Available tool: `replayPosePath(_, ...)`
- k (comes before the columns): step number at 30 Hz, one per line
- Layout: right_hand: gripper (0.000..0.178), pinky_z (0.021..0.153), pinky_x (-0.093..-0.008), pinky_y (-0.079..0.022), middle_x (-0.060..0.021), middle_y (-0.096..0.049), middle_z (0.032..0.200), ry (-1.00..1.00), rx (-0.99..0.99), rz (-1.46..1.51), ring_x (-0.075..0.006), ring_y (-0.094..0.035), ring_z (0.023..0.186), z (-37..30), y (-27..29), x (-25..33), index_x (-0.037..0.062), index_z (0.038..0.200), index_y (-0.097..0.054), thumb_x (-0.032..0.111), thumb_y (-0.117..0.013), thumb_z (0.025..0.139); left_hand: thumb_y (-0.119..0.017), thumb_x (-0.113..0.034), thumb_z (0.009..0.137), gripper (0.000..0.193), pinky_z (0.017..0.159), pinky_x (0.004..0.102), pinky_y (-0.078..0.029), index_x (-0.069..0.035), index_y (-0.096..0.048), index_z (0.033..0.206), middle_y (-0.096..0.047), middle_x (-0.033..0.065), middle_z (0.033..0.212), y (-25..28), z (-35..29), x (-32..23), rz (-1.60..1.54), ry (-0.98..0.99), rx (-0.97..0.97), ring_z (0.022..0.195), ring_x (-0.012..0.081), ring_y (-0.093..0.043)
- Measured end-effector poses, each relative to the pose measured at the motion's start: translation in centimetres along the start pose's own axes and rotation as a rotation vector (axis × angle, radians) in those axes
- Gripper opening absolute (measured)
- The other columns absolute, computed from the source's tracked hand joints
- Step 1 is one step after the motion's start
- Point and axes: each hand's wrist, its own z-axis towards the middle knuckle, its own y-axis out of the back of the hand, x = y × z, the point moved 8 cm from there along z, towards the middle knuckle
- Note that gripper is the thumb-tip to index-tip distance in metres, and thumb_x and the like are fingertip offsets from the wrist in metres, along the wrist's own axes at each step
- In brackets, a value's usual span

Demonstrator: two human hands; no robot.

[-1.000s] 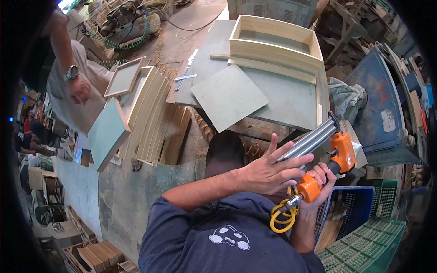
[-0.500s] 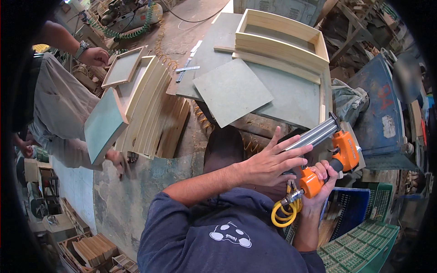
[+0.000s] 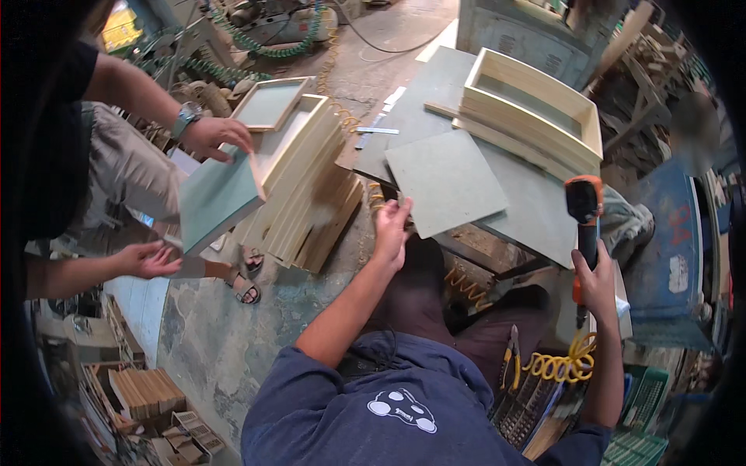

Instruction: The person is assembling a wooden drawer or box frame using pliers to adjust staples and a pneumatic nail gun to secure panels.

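Observation:
My right hand (image 3: pixel 597 283) is wrapped around the black grip of an orange pneumatic nail gun (image 3: pixel 584 198), held up at the right of the table. Its yellow coiled air hose (image 3: pixel 571 365) hangs beneath. My left hand (image 3: pixel 394 229) is at the near left edge of a square grey-green panel (image 3: pixel 447 182), with curled fingers meeting that edge; the exact hold is partly hidden. This panel lies on the worktable (image 3: pixel 536 233), overhanging its near edge. Behind it stands a pale wooden rectangular frame stack (image 3: pixel 536 116), with loose wooden strips alongside.
A co-worker's hand (image 3: pixel 217 138) rests by a green-faced panel (image 3: pixel 221 198) on stacked wooden frames (image 3: pixel 299 194) at left. Yellow-handled pliers (image 3: pixel 510 361) lie by my leg. A blue metal cabinet (image 3: pixel 668 256) and green crates (image 3: pixel 645 396) stand at right.
My left hand has left the nail gun's side and gone to the panel's edge. My right hand has turned and raised the nail gun. The co-worker's hand has come onto the green-faced panel.

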Motion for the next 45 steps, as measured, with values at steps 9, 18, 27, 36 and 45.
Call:
replayPosePath(9, 0.055, 0.096, -0.0486, -0.033, -0.0215, -0.056, 0.114, 0.478, 0.014, -0.75, -0.0377, -0.051, 0.107, 6.9, -2.0, -9.5, 0.0001, 0.125, -0.046, 0.013, -0.066, 0.076, -0.065, -0.016, 0.085, 0.03, 0.083, 0.0354, -0.051, 0.0, -0.054, 0.108, -0.062, 0.0102, 0.104, -2.9, 2.1, 3.4, -0.004, 0.254, 0.146, 0.093, 0.0199, -0.062)
replayPosePath(18, 0.057, 0.096, -0.0451, -0.036, -0.0201, -0.055, 0.115, 0.412, 0.065, -0.679, -0.0379, -0.05, 0.107, 11.5, -4.1, -12.8, 0.0025, 0.128, -0.044, 0.011, -0.065, 0.076, -0.064, -0.014, 0.085, 0.024, 0.075, 0.0344, -0.053, 0.0, -0.057, 0.103, -0.064, 0.0091, 0.096, -1.6, 0.3, -0.7, -0.004, 0.172, 0.177, 0.086, 0.0178, -0.063)
replayPosePath(27, 0.052, 0.093, -0.0479, -0.038, -0.0184, -0.056, 0.113, 0.158, 0.206, -0.526, -0.038, -0.05, 0.108, 11.7, -4.5, -9.9, 0.0073, 0.121, -0.049, 0.008, -0.065, 0.071, -0.061, -0.01, 0.088, 0.029, 0.079, 0.0252, -0.048, 0.003, -0.058, 0.113, -0.065, 0.0056, 0.1, -4.8, -4.9, -11.4, 0.201, -0.317, 0.334, 0.087, 0.0099, -0.059)
replayPosePath(36, 0.068, 0.083, -0.0324, -0.046, -0.007, -0.06, 0.104, -0.014, 0.214, 0.557, -0.0143, -0.056, 0.096, 7.9, -3.1, -1.1, -0.0003, 0.135, -0.037, 0.047, -0.055, 0.09, -0.063, -0.001, 0.083, 0.034, 0.077, 0.0296, -0.051, 0.002, -0.056, 0.116, -0.065, 0.0141, 0.102, -7.1, -11.4, -16.3, 0.749, -0.96, 0.302, 0.089, 0.0182, -0.063)
replayPosePath(45, 0.083, 0.046, -0.0379, -0.059, -0.023, -0.066, 0.085, -0.372, 0.415, 1.406, -0.0305, -0.066, 0.058, 3.8, -8.1, 5.8, -0.0089, 0.112, -0.052, 0.068, -0.038, 0.085, -0.055, 0.004, 0.082, 0.027, 0.098, 0.0465, -0.044, -0.004, -0.058, 0.107, -0.063, 0.012, 0.107, -7.7, -15.2, -16.7, 1.108, -1.341, 0.619, 0.11, 0.033, -0.057)
